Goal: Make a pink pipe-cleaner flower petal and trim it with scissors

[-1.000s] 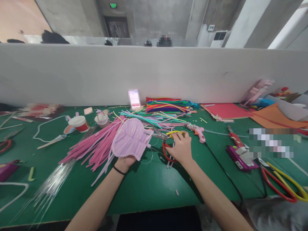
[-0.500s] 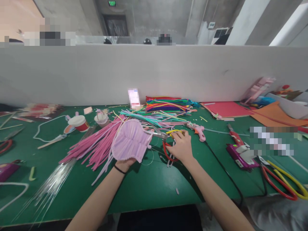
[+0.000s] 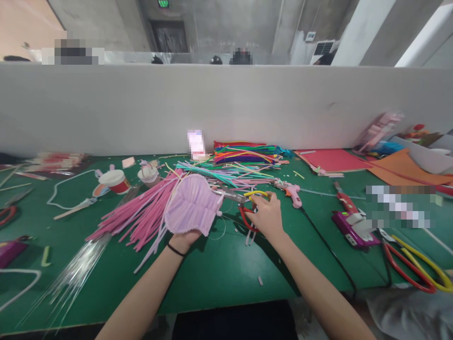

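My left hand (image 3: 187,239) holds up a pale purple, fan-shaped piece made of pipe cleaners (image 3: 193,205); most of its fingers are hidden behind the piece. In my right hand (image 3: 267,215) is a pair of scissors (image 3: 240,197) with one yellow and one red handle loop. Their blades point left and meet the right edge of the purple piece. Under the left side of that piece lies a bundle of pink pipe cleaners (image 3: 141,217). A thin clear thread (image 3: 223,231) loops below the blades.
Behind my hands lie multicoloured pipe cleaners (image 3: 244,153) and a lit phone (image 3: 196,143). To the right are a pink glue gun (image 3: 293,194), a purple power strip (image 3: 348,231) and larger scissors (image 3: 410,267). A paper cup (image 3: 115,181) and wires (image 3: 83,259) are left.
The scissor blades have swung closer together at the edge of the purple piece. Both hands stay in nearly the same place.
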`<state>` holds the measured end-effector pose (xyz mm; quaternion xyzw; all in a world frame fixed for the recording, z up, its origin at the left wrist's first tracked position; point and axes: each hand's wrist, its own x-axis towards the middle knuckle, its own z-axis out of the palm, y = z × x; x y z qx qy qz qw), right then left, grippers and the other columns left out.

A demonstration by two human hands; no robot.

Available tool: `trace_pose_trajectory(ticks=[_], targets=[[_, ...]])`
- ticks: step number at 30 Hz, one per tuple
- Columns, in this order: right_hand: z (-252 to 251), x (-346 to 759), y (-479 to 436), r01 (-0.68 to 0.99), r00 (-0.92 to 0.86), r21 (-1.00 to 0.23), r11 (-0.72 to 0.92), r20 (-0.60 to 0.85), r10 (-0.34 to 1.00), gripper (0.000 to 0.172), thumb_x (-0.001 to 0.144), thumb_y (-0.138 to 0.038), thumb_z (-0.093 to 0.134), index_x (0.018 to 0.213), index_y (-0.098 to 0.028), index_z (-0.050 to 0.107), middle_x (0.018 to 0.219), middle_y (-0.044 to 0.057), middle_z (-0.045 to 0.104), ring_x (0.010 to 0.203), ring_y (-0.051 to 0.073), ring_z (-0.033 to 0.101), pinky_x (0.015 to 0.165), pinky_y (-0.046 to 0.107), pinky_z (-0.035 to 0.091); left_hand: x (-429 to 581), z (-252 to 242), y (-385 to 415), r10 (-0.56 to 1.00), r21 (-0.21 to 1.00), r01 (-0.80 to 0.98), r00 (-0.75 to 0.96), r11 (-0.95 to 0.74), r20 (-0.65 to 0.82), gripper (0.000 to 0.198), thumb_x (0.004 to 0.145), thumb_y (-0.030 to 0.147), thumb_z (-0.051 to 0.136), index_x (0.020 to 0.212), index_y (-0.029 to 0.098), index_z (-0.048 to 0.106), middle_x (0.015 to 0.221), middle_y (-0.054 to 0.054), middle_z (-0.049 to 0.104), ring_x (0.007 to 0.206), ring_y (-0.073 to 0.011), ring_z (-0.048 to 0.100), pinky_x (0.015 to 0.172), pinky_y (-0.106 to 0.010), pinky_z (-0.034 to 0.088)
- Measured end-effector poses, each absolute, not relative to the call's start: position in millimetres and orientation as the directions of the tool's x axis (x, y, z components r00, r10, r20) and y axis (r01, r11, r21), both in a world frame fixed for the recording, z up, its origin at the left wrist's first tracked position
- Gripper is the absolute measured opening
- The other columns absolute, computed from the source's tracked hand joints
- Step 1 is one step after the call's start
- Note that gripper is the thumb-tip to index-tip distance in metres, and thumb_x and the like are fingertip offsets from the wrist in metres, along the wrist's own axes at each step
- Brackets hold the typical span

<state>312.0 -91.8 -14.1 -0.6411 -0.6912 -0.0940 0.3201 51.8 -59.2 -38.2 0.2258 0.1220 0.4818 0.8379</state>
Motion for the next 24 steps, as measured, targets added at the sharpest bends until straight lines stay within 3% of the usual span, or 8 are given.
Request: trace_pose_trajectory(ticks=[4,9,17,24], targets=[[-17,314,-90,0.952,0.023,-0.264,0.154,0.563,0.826,0.035,0.072,-0.035,0.074,0.104,-0.021,0.07,0.09,0.007,0.074,0.109,0.035,0.044,0.082,0.04,0.033,58,-23,-64,0.906,0.43,-0.816,0.423,0.388,-0.016,0.051,0.097,0.041,0.023,0.133,0.024,0.055,0.13,-0.007,0.063,0.131,-0.0262,0.048,0.112,-0.05,0.032],[-16,314,-91,0.956,0.016,-0.253,0.145,0.542,0.84,0.034,0.072,-0.032,0.075,0.104,-0.021,0.07,0.092,0.007,0.074,0.108,0.035,0.045,0.08,0.039,0.033,69,4,-71,0.899,0.392,-0.825,0.438,0.407,-0.01,0.049,0.095,0.046,0.032,0.13,0.023,0.058,0.134,-0.01,0.06,0.132,-0.0275,0.047,0.111,-0.046,0.036],[-13,315,-93,0.964,-0.001,-0.228,0.14,0.518,0.855,0.034,0.074,-0.033,0.074,0.105,-0.02,0.07,0.093,0.01,0.074,0.107,0.035,0.045,0.081,0.041,0.035,62,-6,-70,0.927,0.47,-0.8,0.338,0.373,-0.16,0.042,0.097,0.04,0.032,0.112,0.024,0.068,0.119,-0.005,0.07,0.128,-0.0236,0.051,0.108,-0.04,0.04],[-11,314,-91,0.957,0.013,-0.258,0.133,0.495,0.869,0.013,0.08,-0.027,0.066,0.09,-0.02,0.071,0.086,0.01,0.072,0.096,0.029,0.053,0.079,0.036,0.039,63,-3,-72,0.928,0.571,-0.739,0.352,0.358,-0.126,0.039,0.095,0.037,0.035,0.118,0.025,0.064,0.121,-0.006,0.069,0.129,-0.0236,0.05,0.107,-0.041,0.04]])
